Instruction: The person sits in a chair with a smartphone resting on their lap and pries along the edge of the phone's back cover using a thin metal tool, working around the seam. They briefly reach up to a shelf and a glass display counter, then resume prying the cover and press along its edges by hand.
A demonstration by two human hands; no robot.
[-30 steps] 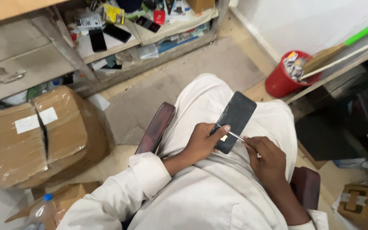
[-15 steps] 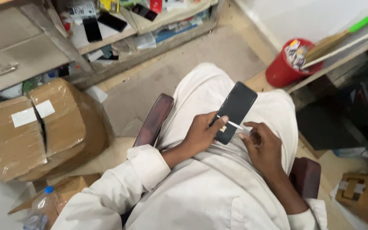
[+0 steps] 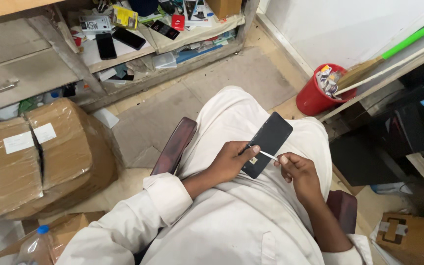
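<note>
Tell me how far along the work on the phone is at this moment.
Done: the dark phone lies on the lap, steadied at its lower end by the left hand. In hand: the right hand holds a thin white tool with its tip at the phone's lower edge. Left: nothing looks lifted or separated from the phone yet; whether anything has come loose is too small to tell.

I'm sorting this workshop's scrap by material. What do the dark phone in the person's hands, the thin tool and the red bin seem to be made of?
The phone: a matte black back, likely plastic or frosted glass; it shows no glare. The thin tool, pinched by the right hand while the left hand steadies the phone: pale and slim, metal or plastic, too small to tell. The red bin: smooth, evenly coloured, probably moulded plastic.
</note>
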